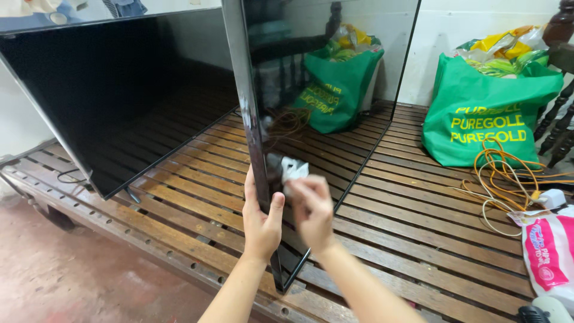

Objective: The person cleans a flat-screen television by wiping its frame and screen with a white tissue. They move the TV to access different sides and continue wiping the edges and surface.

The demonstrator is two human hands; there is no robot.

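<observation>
The left hand [261, 224] gripped the edge of a dark glass panel [323, 90] standing upright on the slatted wooden bench [418, 215]. The right hand [312, 212] had its fingers closed on a white cloth [294, 168], pressed against the glass.

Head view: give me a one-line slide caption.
Left hand grips the edge of an upright flat screen on a slatted bench while the right hand presses a white cloth to it.

Even, moderately bright indoor light fell from above, casting only soft shadows. The glossy black panel [317, 90] mirrored its surroundings. The right hand [312, 210] was motion-blurred, and wide-angle distortion bent the edges.
</observation>
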